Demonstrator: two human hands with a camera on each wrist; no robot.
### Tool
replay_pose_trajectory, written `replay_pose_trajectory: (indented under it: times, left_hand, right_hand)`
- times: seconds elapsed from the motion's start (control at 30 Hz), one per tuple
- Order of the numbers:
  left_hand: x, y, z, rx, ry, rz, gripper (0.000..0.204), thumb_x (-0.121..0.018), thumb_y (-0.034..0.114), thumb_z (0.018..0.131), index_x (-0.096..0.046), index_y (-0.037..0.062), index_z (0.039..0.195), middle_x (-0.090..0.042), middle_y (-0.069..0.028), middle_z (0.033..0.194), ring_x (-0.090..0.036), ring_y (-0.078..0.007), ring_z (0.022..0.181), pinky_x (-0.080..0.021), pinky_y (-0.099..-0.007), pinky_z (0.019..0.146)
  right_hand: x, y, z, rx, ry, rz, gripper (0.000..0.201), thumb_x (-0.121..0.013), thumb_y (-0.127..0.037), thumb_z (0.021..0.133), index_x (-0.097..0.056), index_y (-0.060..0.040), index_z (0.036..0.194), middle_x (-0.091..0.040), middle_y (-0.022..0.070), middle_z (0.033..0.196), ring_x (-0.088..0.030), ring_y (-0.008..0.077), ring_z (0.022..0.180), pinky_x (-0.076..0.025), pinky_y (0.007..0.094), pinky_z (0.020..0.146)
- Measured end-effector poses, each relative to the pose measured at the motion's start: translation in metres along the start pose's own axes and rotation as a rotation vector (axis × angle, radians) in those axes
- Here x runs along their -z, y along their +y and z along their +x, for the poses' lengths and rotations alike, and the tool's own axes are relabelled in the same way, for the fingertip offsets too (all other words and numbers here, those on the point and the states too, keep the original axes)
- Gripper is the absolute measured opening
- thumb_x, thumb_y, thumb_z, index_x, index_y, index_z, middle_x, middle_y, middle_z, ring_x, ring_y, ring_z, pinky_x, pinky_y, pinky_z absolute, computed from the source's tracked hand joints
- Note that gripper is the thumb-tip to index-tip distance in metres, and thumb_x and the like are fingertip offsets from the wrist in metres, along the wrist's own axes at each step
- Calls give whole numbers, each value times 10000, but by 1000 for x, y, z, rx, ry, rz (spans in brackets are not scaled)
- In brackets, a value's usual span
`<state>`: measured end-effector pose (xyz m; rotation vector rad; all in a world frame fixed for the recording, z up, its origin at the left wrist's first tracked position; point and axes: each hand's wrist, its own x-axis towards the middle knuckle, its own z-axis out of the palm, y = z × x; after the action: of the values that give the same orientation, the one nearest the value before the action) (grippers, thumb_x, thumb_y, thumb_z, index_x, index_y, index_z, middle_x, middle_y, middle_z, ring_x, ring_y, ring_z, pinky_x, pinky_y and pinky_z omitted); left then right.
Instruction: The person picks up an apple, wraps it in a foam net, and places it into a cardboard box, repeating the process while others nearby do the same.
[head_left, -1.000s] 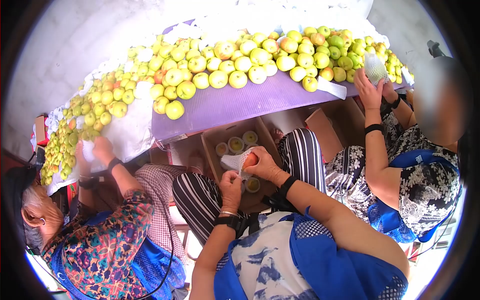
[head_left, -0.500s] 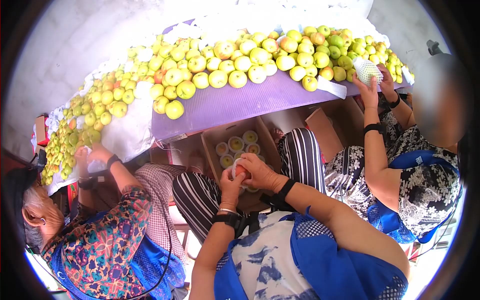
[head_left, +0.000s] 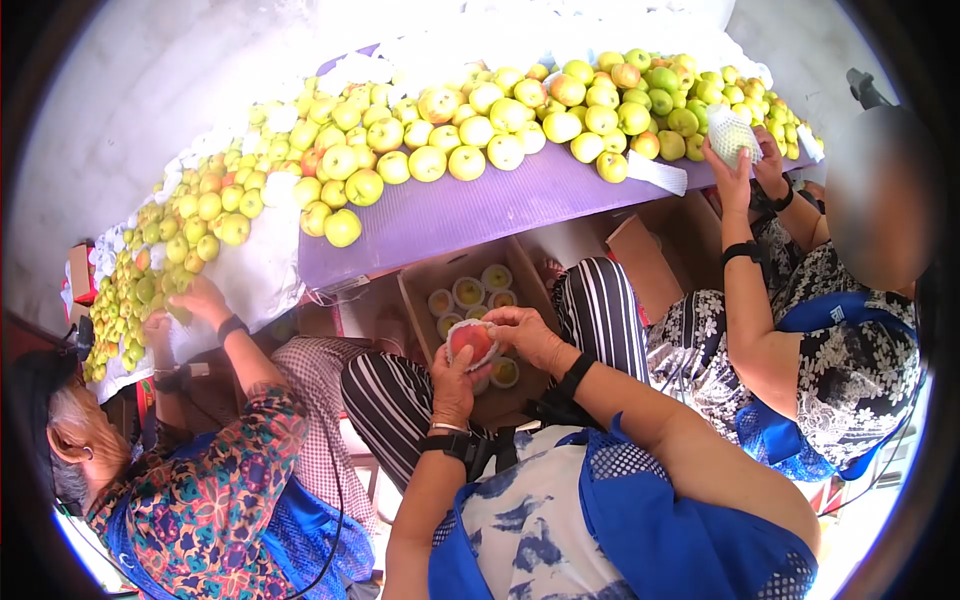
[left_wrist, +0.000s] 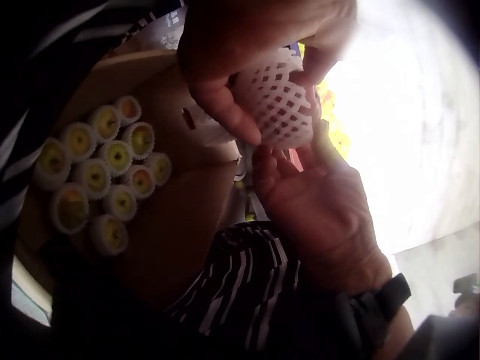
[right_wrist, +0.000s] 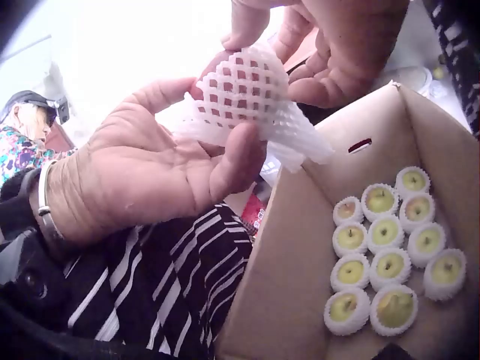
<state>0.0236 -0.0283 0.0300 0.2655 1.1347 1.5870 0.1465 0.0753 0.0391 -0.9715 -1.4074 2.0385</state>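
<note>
In the head view a red apple (head_left: 470, 343) sits in a white foam net, its face uncovered. My left hand (head_left: 453, 390) grips it from below and the left; my right hand (head_left: 530, 340) pinches the net's right edge. The left wrist view shows the netting (left_wrist: 276, 101) between my left hand (left_wrist: 247, 52) above and right hand (left_wrist: 319, 214) below. Through the mesh (right_wrist: 244, 90), red skin shows in the right wrist view. There, fingers and thumb of my left hand (right_wrist: 142, 169) hold it, with my right hand (right_wrist: 345, 49) at its upper right.
An open cardboard box (right_wrist: 300, 255) below holds several netted apples (right_wrist: 386, 232). Many yellow-green apples cover the purple-topped table (head_left: 420, 220) ahead. One person (head_left: 200, 470) sits at the left; another (head_left: 790, 330) at the right holds a netted fruit (head_left: 732, 135).
The red apple was partly out of the net, then between both hands; now the net surrounds it and its red face shows. My right hand has moved slightly right from it.
</note>
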Motion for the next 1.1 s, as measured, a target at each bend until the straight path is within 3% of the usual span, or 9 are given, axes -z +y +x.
replay_pose_trajectory:
  times: [0.2, 0.3, 0.37, 0.5, 0.67, 0.8, 0.87, 0.97, 1.1]
  left_hand:
    - [3, -7, 2, -40, 39, 106, 331, -592, 101, 771, -457, 39, 1067, -560, -82, 995, -582, -201, 865, -522, -337, 681]
    - [6, -7, 4, -31, 101, 110, 334, -589, 89, 770, -456, 33, 1072, -559, -81, 992, -584, -199, 855, -523, -340, 684]
    - [9, -9, 5, -31, 88, 85, 342, -579, 82, 775, -447, 29, 1086, -552, -87, 1008, -579, -199, 870, -521, -340, 695]
    - [4, -7, 2, -100, 50, -22, 367, -542, 53, 792, -412, 28, 1135, -521, -95, 1073, -550, -203, 941, -503, -355, 753]
    - [9, -4, 4, -36, -17, -193, 371, -546, 64, 803, -412, 63, 1149, -506, -85, 1088, -534, -205, 950, -489, -339, 746]
    - [14, -10, 6, -57, 30, -108, 366, -560, 107, 815, -406, 69, 1144, -510, -90, 1096, -515, -234, 1003, -473, -400, 797]
    - [13, -9, 6, -67, 25, -150, 361, -566, 97, 809, -411, 64, 1133, -511, -84, 1080, -529, -229, 969, -483, -391, 761]
    - [10, -6, 2, -46, 11, -191, 359, -573, 85, 800, -418, 60, 1122, -515, -79, 1064, -548, -225, 926, -493, -394, 727]
    - [8, -5, 1, 5, 6, -147, 364, -582, 100, 793, -425, 66, 1120, -528, -73, 1048, -554, -225, 921, -489, -413, 727]
  right_hand:
    - [-2, 17, 7, -19, 195, -22, 102, -561, -45, 766, -598, -24, 859, -568, 2, 735, -507, 60, 604, -436, 202, 551]
    - [-1, 27, 8, 191, 230, -62, 81, -561, -42, 762, -585, -27, 838, -557, 4, 743, -510, 66, 637, -443, 213, 581]
    - [-6, 25, 5, 447, 162, -406, 111, -579, -58, 758, -569, -30, 865, -540, 14, 780, -503, 68, 689, -443, 224, 618]
    - [-13, 8, -8, 407, 34, -375, 180, -604, -56, 731, -560, -30, 904, -528, 43, 824, -510, 100, 725, -440, 239, 651]
    - [-16, 1, -11, 833, -30, -681, 261, -608, -43, 687, -569, -46, 945, -523, 108, 801, -547, 222, 715, -450, 284, 645]
    - [-16, 9, -8, 772, -224, -559, 288, -611, -44, 688, -564, -44, 972, -541, 98, 832, -555, 193, 754, -456, 283, 675]
    - [-6, 22, 5, 557, 79, -262, 271, -627, -68, 695, -565, -30, 956, -557, 80, 861, -558, 164, 771, -461, 281, 688]
    - [6, 19, 13, 397, 372, -314, 242, -641, -105, 708, -573, -15, 922, -562, 67, 866, -552, 144, 761, -463, 278, 678]
    - [4, 12, 11, 202, 342, -440, 244, -681, -175, 682, -580, -4, 825, -565, 96, 773, -555, 157, 702, -462, 276, 652]
